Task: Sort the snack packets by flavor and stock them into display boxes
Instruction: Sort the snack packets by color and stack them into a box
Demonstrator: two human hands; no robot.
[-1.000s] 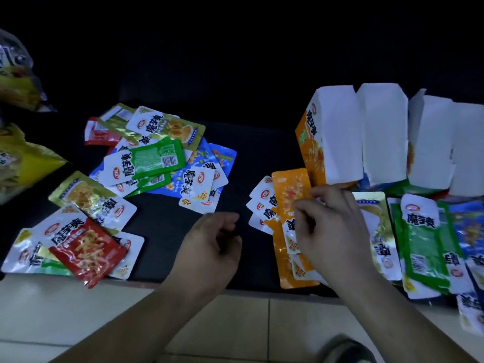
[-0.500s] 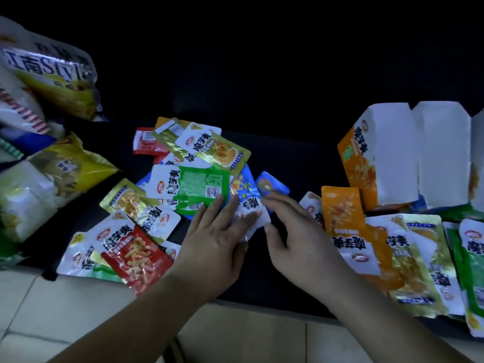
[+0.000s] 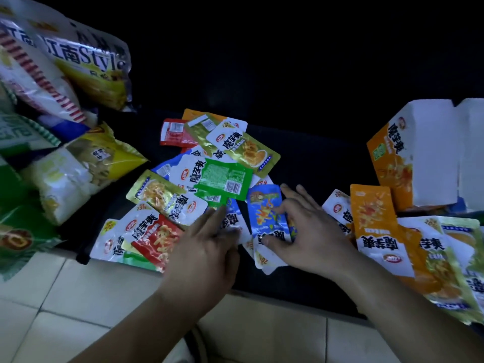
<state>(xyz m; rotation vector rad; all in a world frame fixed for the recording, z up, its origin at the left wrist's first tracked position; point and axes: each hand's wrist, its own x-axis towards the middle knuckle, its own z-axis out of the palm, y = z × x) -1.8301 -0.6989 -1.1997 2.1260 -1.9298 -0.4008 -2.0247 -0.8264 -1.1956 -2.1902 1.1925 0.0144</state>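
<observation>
While the left hand [image 3: 207, 247] lies flat, fingers straight, pressing a blurred packet [image 3: 231, 224], the right hand [image 3: 309, 231] spreads over a blue packet [image 3: 265, 208] with its thumb on the white end. Whether it pinches or only presses, cannot tell.

Change: 1 second ago the right hand worked the orange stack [image 3: 374, 213]; now both hands sit at the 3 o'clock edge of the mixed pile [image 3: 222, 179]. Reads as orange set aside and blue being gathered next.

Blue packet: flat glossy pouch, blue picture end, white label end, overlapping 2 or more like it. It lies on the dark mat [image 3: 314, 158]. Orange stack at 3 o'clock of the hands, orange display box [image 3: 392, 163] at 2 o'clock, big snack bags [image 3: 86, 61] at 10 o'clock.
</observation>
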